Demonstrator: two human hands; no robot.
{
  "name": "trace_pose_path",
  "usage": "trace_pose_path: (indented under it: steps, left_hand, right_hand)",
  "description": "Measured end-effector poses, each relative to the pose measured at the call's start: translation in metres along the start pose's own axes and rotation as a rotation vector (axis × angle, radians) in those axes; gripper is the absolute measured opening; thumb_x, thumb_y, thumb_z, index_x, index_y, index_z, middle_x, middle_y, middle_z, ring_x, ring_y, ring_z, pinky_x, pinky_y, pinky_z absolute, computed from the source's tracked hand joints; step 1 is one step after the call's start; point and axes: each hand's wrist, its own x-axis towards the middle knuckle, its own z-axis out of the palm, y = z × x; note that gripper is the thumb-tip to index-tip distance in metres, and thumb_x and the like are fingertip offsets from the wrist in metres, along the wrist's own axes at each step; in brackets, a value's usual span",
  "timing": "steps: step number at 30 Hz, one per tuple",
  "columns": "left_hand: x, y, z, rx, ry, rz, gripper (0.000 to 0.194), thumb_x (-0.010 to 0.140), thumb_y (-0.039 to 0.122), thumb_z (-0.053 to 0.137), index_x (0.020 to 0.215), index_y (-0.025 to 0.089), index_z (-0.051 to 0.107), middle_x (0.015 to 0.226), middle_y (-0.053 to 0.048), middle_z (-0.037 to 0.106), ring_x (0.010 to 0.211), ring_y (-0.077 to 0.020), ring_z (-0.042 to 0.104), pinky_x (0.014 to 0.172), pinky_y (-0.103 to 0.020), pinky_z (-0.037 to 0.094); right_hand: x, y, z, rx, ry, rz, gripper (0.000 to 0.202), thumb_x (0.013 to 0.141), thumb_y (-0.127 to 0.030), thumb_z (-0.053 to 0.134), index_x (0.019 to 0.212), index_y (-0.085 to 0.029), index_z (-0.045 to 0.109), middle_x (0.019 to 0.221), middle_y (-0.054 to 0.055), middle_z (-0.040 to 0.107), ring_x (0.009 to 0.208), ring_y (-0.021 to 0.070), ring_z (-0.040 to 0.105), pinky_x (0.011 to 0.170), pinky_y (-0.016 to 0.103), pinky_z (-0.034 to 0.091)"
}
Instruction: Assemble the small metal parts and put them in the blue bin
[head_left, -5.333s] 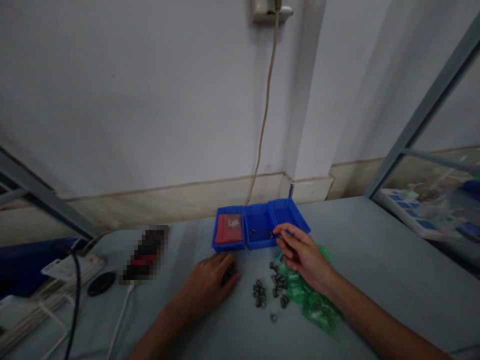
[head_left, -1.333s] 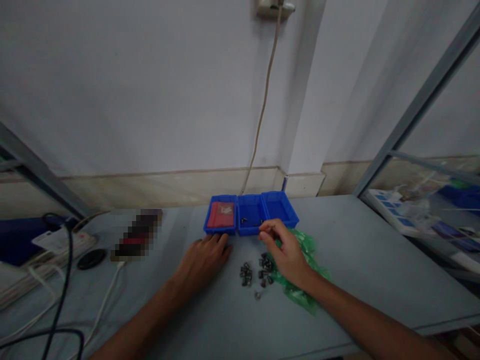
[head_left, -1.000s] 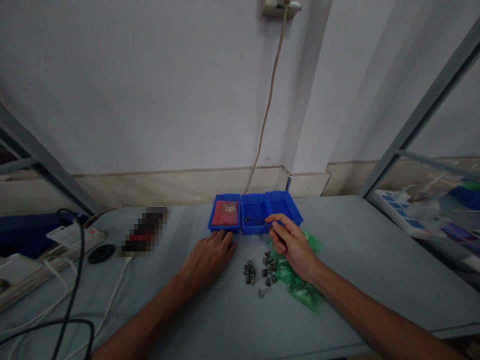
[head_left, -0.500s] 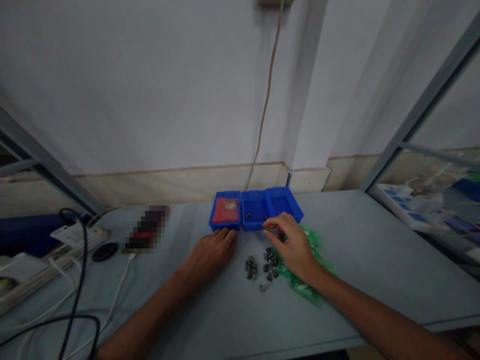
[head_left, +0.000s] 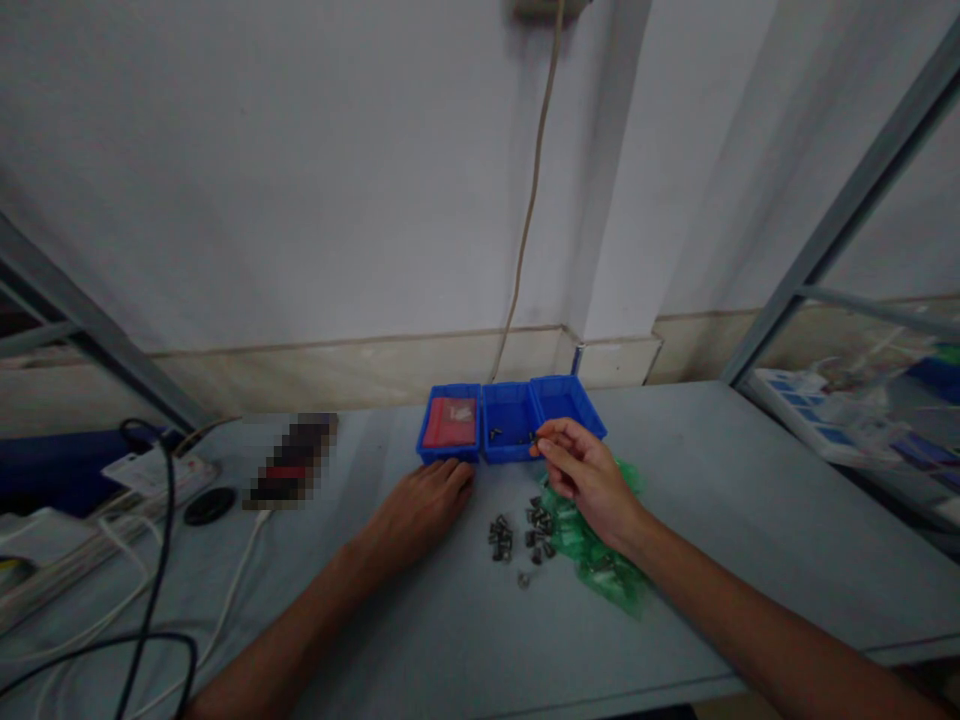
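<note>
My left hand (head_left: 431, 500) lies on the table, fingers stretched out, their tips at the front of the left blue bin (head_left: 448, 457), which holds a red packet (head_left: 451, 422). At the front right corner of the middle blue bin (head_left: 508, 398), my right hand (head_left: 581, 470) is in a pinch. What its fingertips hold, if anything, is too small to make out. A few small dark pieces (head_left: 495, 434) lie inside that bin. Below the bins sit two piles of small metal parts, a left pile (head_left: 501, 538) and a right pile (head_left: 538, 530). Green plastic film (head_left: 600, 560) spreads under my right hand and wrist.
The right blue bin (head_left: 566, 400) adjoins the middle one. One small light-coloured piece (head_left: 523, 579) lies in front of the piles. At left are a blurred-out device (head_left: 292, 460), a black disc (head_left: 210, 506), cables (head_left: 169, 520) and a power strip (head_left: 45, 570).
My right hand has shifted slightly right and turned, its fingertips still near the middle bin's front corner. More of the green film shows. My left hand stays where it was.
</note>
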Motion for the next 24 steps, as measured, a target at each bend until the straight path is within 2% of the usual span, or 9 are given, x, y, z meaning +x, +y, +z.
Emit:
trace_pose_path:
  steps: [5,9,14,16,19,24]
  left_hand:
    - [-0.0005,-0.0024,0.0048,0.015,0.012,0.003,0.016,0.111,0.023,0.046,0.111,0.019,0.062,0.104,-0.008,0.072,0.096,-0.0258,0.07,0.088,-0.039,0.054]
    - [-0.0005,-0.005,0.0078,0.036,0.018,0.014,0.019,0.112,0.024,0.044,0.11,0.019,0.062,0.1,-0.008,0.073,0.092,-0.0255,0.071,0.086,-0.039,0.055]
    - [-0.0012,-0.0041,0.0057,0.04,-0.011,-0.014,0.016,0.112,0.025,0.046,0.112,0.02,0.061,0.102,-0.007,0.074,0.09,-0.024,0.072,0.081,-0.036,0.056]
    - [-0.0016,-0.0039,0.005,0.04,-0.026,-0.029,0.015,0.112,0.025,0.046,0.114,0.021,0.06,0.105,-0.006,0.074,0.089,-0.0227,0.073,0.078,-0.033,0.056]
    - [-0.0017,-0.0042,0.0055,0.058,-0.051,-0.037,0.018,0.113,0.027,0.043,0.116,0.021,0.059,0.108,-0.006,0.074,0.092,-0.0235,0.074,0.076,-0.033,0.057]
    - [-0.0006,-0.0025,0.0059,0.073,-0.069,-0.053,0.02,0.113,0.028,0.042,0.117,0.021,0.06,0.11,-0.007,0.073,0.095,-0.0241,0.074,0.074,-0.032,0.058]
  right_hand:
    - [-0.0005,-0.0079,0.001,0.126,-0.065,0.148,0.029,0.085,-0.04,0.087,0.1,-0.02,0.074,0.082,0.001,0.067,0.054,0.0072,0.042,0.042,0.02,0.021]
    - [-0.0002,-0.0051,-0.0015,0.208,-0.086,0.18,0.029,0.085,-0.041,0.088,0.096,-0.018,0.074,0.077,-0.001,0.061,0.053,0.0065,0.039,0.042,0.019,0.021]
    - [0.0014,-0.0021,-0.0035,0.288,-0.123,0.249,0.04,0.089,-0.052,0.083,0.077,-0.017,0.065,0.055,-0.008,0.041,0.046,0.006,0.022,0.041,0.019,0.02]
    - [0.0014,-0.0034,-0.0029,0.3,-0.136,0.266,0.045,0.089,-0.054,0.082,0.073,-0.018,0.062,0.052,-0.01,0.035,0.045,0.0057,0.018,0.04,0.019,0.019]
    - [0.0007,-0.0059,-0.0007,0.274,-0.094,0.244,0.045,0.085,-0.055,0.086,0.076,-0.018,0.063,0.056,-0.01,0.039,0.046,0.0051,0.021,0.039,0.018,0.02]
    - [0.0001,-0.0045,0.0019,0.087,0.016,0.096,0.039,0.084,-0.054,0.085,0.091,-0.019,0.069,0.073,-0.003,0.056,0.055,0.0082,0.042,0.04,0.016,0.029]
